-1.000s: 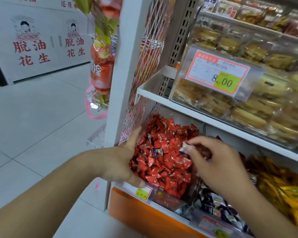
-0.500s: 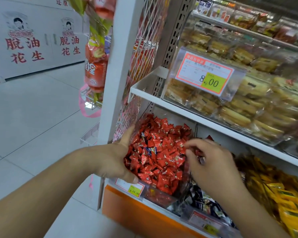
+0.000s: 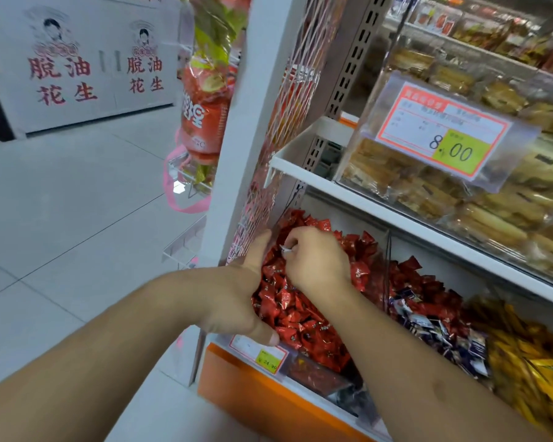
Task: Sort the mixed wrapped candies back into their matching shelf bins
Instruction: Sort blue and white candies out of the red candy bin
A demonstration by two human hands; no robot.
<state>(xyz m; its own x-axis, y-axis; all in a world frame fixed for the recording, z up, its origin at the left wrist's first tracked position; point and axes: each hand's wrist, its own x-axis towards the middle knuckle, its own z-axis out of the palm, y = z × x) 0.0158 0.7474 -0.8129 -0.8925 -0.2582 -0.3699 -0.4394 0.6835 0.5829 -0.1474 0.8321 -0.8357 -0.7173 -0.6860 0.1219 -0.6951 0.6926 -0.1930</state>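
My left hand point(image 3: 237, 301) rests spread against the red candies point(image 3: 300, 317) in the clear bin point(image 3: 387, 250), steadying the pile. Right hand point(image 3: 316, 260) pinches a pale stray wrapper point(image 3: 284, 248) above them, likely to remove it.

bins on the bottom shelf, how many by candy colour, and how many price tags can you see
Bins with red candies: 1
Bins with mixed red and blue-white candies: 1
Bins with yellow candies: 1
Total bins: 3

Price tags reading 8.00: 1
Price tags on the red bin: 1
Total price tags: 2

The right hand pinches one small pale candy over the red bin.
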